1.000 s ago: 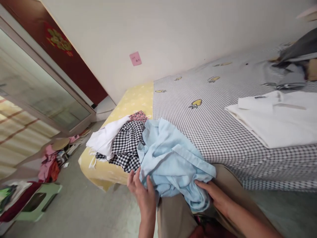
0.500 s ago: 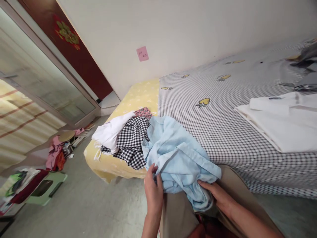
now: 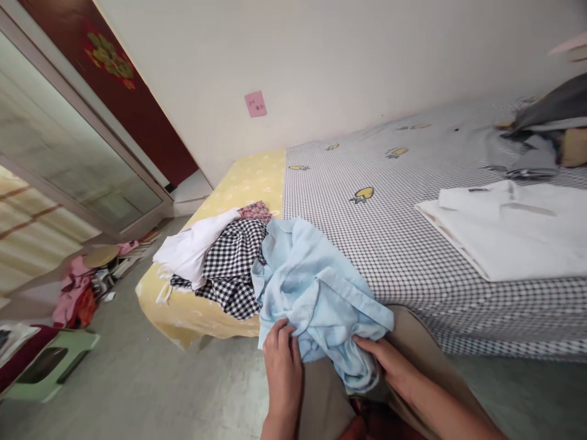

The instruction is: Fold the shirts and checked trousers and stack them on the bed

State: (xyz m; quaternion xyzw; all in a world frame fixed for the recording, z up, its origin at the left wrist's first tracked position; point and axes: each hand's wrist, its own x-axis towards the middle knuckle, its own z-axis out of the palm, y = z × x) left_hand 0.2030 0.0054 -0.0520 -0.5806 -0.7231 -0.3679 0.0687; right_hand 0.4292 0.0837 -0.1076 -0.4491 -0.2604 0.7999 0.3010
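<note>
A crumpled light blue shirt (image 3: 307, 275) lies partly on the bed's edge and partly over my lap, its collar and button strip showing. My left hand (image 3: 280, 351) has its fingers curled onto the shirt's near left edge. At the near right side, my right hand (image 3: 387, 360) grips the cloth, thumb on top and the other fingers hidden beneath. Left of the shirt, touching it, is a heap with a black-and-white checked garment (image 3: 236, 250), a white garment (image 3: 195, 244) and a red patterned cloth (image 3: 255, 211).
A folded white shirt (image 3: 518, 238) lies on the checked bedsheet (image 3: 330, 201) at right, with dark clothes (image 3: 550, 110) behind it. A yellow sheet (image 3: 257, 171) covers the bed's left end. On the floor at left stand a green stool (image 3: 68, 351) and piled clothes (image 3: 76, 287).
The view has swung slightly right. My left fingers have come down and closed over the shirt's left edge, which now hangs lower. My right hand keeps its grip.
</note>
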